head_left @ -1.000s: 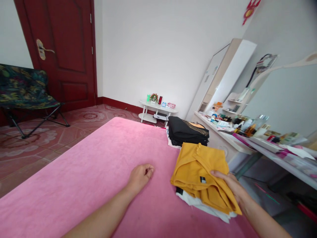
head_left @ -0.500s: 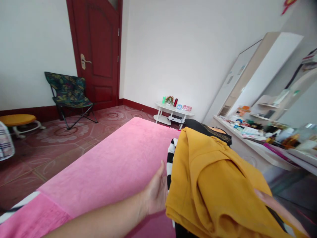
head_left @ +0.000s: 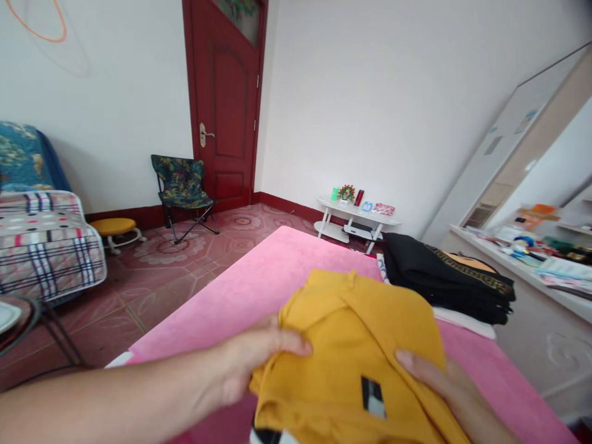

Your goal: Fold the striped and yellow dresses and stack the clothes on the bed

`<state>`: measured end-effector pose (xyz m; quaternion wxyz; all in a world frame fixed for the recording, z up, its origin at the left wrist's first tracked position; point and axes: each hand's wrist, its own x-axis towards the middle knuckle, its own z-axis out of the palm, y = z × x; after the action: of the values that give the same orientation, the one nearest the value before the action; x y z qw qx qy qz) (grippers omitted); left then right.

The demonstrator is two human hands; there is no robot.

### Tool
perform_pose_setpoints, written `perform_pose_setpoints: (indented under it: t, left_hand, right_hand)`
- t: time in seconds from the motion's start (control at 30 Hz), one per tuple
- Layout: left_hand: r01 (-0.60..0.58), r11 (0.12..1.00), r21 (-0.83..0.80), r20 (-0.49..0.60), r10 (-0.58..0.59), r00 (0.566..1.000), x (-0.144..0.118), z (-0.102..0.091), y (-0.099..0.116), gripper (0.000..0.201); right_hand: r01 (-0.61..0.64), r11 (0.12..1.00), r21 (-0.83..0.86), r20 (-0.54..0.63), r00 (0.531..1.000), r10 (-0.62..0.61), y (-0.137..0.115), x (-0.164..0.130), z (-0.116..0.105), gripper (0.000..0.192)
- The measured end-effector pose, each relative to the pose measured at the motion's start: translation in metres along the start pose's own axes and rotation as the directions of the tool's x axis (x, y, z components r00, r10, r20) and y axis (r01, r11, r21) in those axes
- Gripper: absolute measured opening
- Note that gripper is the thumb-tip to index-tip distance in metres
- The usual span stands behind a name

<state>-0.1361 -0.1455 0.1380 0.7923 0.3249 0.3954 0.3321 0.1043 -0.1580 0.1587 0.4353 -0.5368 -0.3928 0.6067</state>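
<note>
A folded mustard-yellow garment (head_left: 356, 351) with a small black-and-white label lies on top of a stack lifted above the pink bed (head_left: 277, 265). My left hand (head_left: 252, 364) grips the garment's left edge, thumb on top. On the right side my right hand (head_left: 439, 388) presses its fingers onto the fabric near the label. A sliver of black-and-white clothing shows under the yellow one at the bottom edge.
A folded black garment (head_left: 444, 280) with gold trim lies on white cloth at the bed's far right. Beyond stand a white low table (head_left: 356, 219), a cluttered dresser (head_left: 522, 259), a red door (head_left: 224, 105), a folding chair (head_left: 182, 185), a yellow stool (head_left: 113, 227) and a plaid-covered bed (head_left: 46, 243).
My left hand left the bed cover and took the yellow garment's left edge. Both hands raised the stack off the bed. The view swung left, showing more of the room.
</note>
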Motion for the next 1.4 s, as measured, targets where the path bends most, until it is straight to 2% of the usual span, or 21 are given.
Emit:
perform_pose_setpoints:
  t: [0.07,0.17,0.27,0.3,0.33,0.4,0.43,0.47,0.53,0.57,0.63,0.7,0.73,0.83,0.93,1.03,1.1,1.2,1.27,1.33,1.4]
  left_hand:
    - [-0.150,0.981,0.127,-0.044,0.156,0.987,0.010,-0.009,0.052,0.051]
    - [-0.256,0.913,0.317,-0.100,0.301,0.948,0.031,-0.030,0.142,0.047]
    - [-0.215,0.818,0.534,-0.209,0.374,0.904,0.066,-0.065,0.212,0.041]
    - [-0.222,0.744,0.630,-0.245,0.462,0.852,0.081,-0.080,0.224,0.046]
    - [-0.211,0.645,0.735,-0.279,0.570,0.773,0.097,-0.096,0.228,0.056]
    - [-0.042,0.431,0.901,-0.333,0.752,0.569,0.131,-0.126,0.215,0.076]
    - [0.075,0.319,0.945,-0.304,0.769,0.562,0.148,-0.140,0.199,0.077]
    - [0.165,0.212,0.963,-0.268,0.764,0.587,0.164,-0.152,0.178,0.074]
    - [0.218,0.181,0.959,-0.279,0.735,0.618,0.191,-0.172,0.134,0.069]
    - [0.253,0.169,0.953,-0.290,0.754,0.590,0.200,-0.179,0.113,0.065]
    - [0.329,0.090,0.940,-0.251,0.835,0.489,0.212,-0.188,0.084,0.061]
    - [0.388,0.027,0.921,-0.207,0.879,0.429,0.215,-0.190,0.069,0.061]
    - [0.409,0.003,0.912,-0.191,0.888,0.419,0.215,-0.188,0.065,0.062]
    - [0.456,-0.050,0.888,-0.173,0.884,0.434,0.209,-0.174,0.050,0.065]
    - [0.443,-0.072,0.894,-0.205,0.813,0.545,0.202,-0.155,0.023,0.074]
    - [0.406,-0.124,0.905,-0.194,0.731,0.654,0.194,-0.142,0.000,0.072]
    - [0.397,-0.154,0.905,-0.181,0.706,0.685,0.191,-0.139,-0.006,0.069]
    - [0.419,-0.174,0.891,-0.182,0.708,0.682,0.191,-0.138,-0.006,0.068]
    - [0.439,-0.193,0.877,-0.180,0.716,0.675,0.193,-0.138,-0.004,0.067]
    - [0.457,-0.210,0.864,-0.178,0.721,0.669,0.195,-0.138,-0.004,0.067]
    - [0.467,-0.222,0.856,-0.177,0.723,0.668,0.197,-0.137,-0.005,0.066]
  right_hand:
    - [0.065,0.997,0.039,0.001,0.998,-0.065,-0.030,0.030,0.019,0.046]
    - [0.306,0.947,0.098,0.034,0.950,-0.310,-0.075,0.096,0.056,0.042]
    - [0.492,0.860,0.135,0.032,0.865,-0.500,-0.098,0.178,0.098,0.043]
    - [0.507,0.859,0.075,0.013,0.861,-0.509,-0.097,0.205,0.109,0.043]
    - [0.488,0.872,-0.035,-0.011,0.872,-0.489,-0.090,0.231,0.119,0.043]
    - [0.415,0.881,-0.228,-0.055,0.898,-0.437,-0.063,0.273,0.131,0.044]
    - [0.380,0.883,-0.277,-0.085,0.905,-0.417,-0.045,0.289,0.133,0.047]
    - [0.354,0.881,-0.315,-0.119,0.906,-0.407,-0.024,0.302,0.133,0.053]
    - [0.330,0.867,-0.373,-0.178,0.892,-0.416,0.015,0.321,0.126,0.063]
    - [0.335,0.854,-0.399,-0.196,0.878,-0.436,0.031,0.327,0.121,0.066]
    - [0.363,0.826,-0.431,-0.215,0.848,-0.485,0.053,0.335,0.110,0.066]
    - [0.391,0.811,-0.436,-0.216,0.829,-0.516,0.062,0.341,0.101,0.064]
    - [0.402,0.809,-0.429,-0.203,0.830,-0.520,0.064,0.341,0.097,0.063]
    - [0.449,0.801,-0.397,-0.079,0.852,-0.517,0.070,0.334,0.090,0.053]
    - [0.495,0.782,-0.380,0.050,0.855,-0.517,0.081,0.313,0.084,0.045]
    - [0.489,0.765,-0.419,0.090,0.861,-0.501,0.088,0.287,0.065,0.038]
    - [0.455,0.753,-0.475,0.070,0.873,-0.483,0.080,0.271,0.035,0.030]
    - [0.376,0.724,-0.579,-0.088,0.853,-0.514,0.042,0.250,-0.041,0.026]
    - [0.311,0.690,-0.653,-0.267,0.759,-0.594,0.005,0.237,-0.103,0.029]
    - [0.222,0.651,-0.726,-0.420,0.607,-0.675,-0.028,0.227,-0.158,0.032]
    - [0.157,0.611,-0.776,-0.479,0.483,-0.733,-0.052,0.221,-0.192,0.033]
